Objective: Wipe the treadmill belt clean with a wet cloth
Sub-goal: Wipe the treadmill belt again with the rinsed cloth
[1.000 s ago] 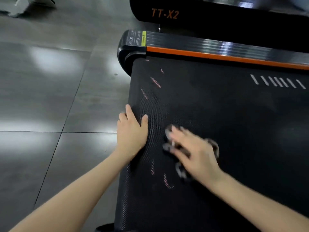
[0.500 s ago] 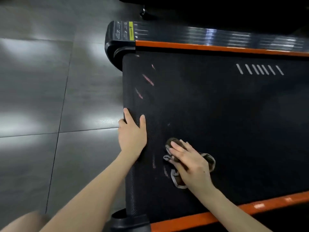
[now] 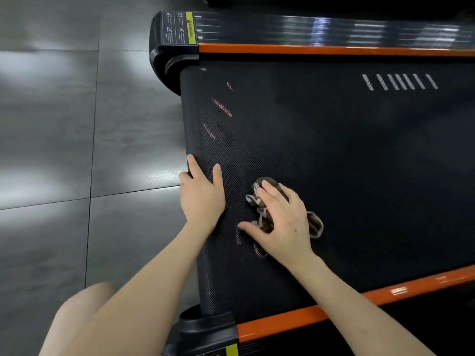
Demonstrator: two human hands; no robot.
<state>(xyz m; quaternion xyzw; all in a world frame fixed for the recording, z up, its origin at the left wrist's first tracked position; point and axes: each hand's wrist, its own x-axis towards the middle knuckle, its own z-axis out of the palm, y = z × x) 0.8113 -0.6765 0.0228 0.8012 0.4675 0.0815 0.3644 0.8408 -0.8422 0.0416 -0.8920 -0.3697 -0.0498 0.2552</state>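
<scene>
The black textured treadmill belt [image 3: 334, 155] fills the right of the head view, with orange side rails above and below. Faint pinkish streaks mark the belt near its left end. A crumpled brown cloth [image 3: 314, 226] with a pale hem lies on the belt. My right hand [image 3: 282, 222] presses flat on the cloth with fingers spread. My left hand [image 3: 201, 195] rests on the belt's rounded left end, thumb on top and fingers over the edge.
Grey glossy floor tiles [image 3: 77, 150] lie to the left of the treadmill. Black end caps [image 3: 169, 44] with warning labels sit at both corners. My knee [image 3: 84, 312] shows at the bottom left. White stripes [image 3: 398, 82] are printed on the belt upper right.
My view has tilted down, bringing the near orange rail and my knee into sight. My right hand with the cloth has shifted slightly on the belt. The left hand stays on the belt's end.
</scene>
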